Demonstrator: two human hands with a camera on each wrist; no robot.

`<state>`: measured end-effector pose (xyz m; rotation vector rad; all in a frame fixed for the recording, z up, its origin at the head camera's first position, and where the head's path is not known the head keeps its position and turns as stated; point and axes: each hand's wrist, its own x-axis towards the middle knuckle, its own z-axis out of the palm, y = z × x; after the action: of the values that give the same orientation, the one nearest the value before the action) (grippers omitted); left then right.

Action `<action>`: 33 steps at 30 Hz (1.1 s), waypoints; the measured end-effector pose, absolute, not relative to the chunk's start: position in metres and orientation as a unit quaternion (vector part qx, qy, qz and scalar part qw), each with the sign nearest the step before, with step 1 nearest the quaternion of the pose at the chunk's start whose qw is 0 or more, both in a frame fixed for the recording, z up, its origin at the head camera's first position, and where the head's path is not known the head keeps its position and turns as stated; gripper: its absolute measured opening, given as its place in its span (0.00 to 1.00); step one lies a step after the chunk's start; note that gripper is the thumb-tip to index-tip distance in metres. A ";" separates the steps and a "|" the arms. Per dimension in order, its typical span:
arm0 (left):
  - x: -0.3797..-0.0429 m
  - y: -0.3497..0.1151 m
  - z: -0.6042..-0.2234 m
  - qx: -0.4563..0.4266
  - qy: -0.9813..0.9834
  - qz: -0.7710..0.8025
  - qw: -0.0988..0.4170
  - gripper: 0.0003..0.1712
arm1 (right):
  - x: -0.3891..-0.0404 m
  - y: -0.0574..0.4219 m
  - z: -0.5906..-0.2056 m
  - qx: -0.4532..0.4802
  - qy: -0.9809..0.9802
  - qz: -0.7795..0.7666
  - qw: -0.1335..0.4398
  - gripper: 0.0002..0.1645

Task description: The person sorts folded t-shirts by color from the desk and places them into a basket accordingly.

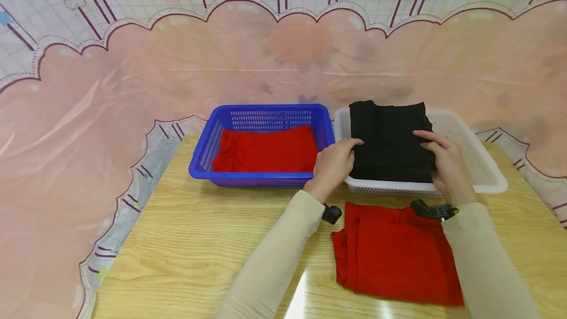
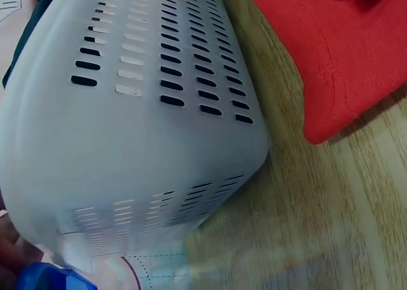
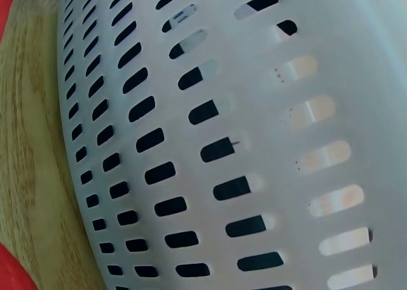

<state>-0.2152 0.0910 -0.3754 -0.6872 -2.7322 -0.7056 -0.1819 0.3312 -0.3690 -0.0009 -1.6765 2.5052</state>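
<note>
A folded black garment (image 1: 390, 144) lies in the left part of the white basket (image 1: 487, 171), its far edge standing above the back rim. My left hand (image 1: 333, 165) pinches the garment's left edge, over the basket's front left corner. At the opposite edge, my right hand (image 1: 447, 161) grips the fabric, index finger stretched across the top and some fingers hidden. Both wrist views look at the basket's slotted outer wall (image 2: 152, 137), with neither hand's grip plainly shown there.
A blue basket (image 1: 261, 176) holding a folded red garment (image 1: 270, 151) stands left of the white one. Another folded red garment (image 1: 398, 260) lies on the wooden table (image 1: 190, 250), in front of the white basket and beside my right forearm. A patterned curtain (image 1: 266, 63) hangs behind.
</note>
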 end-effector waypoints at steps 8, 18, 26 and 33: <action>-0.218 0.095 -0.369 -0.254 -0.946 -0.188 0.076 0.26 | -0.186 0.334 -0.363 0.002 -0.553 0.832 0.041 0.22; -0.222 0.097 -0.362 -0.267 -0.947 -0.178 0.029 0.27 | -0.190 0.332 -0.363 0.033 -0.561 0.827 0.022 0.28; -0.223 0.111 -0.366 -0.283 -0.956 -0.073 0.017 0.27 | -0.192 0.333 -0.361 -0.069 -0.689 0.721 0.037 0.30; -0.219 0.119 -0.368 -0.280 -0.960 0.010 0.003 0.27 | -0.189 0.333 -0.366 -0.126 -0.721 0.681 0.030 0.29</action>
<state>-0.2187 0.1192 -0.3681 -0.8780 -3.0094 0.0301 -0.1889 0.3326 -0.3663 -0.3875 -2.2225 2.0985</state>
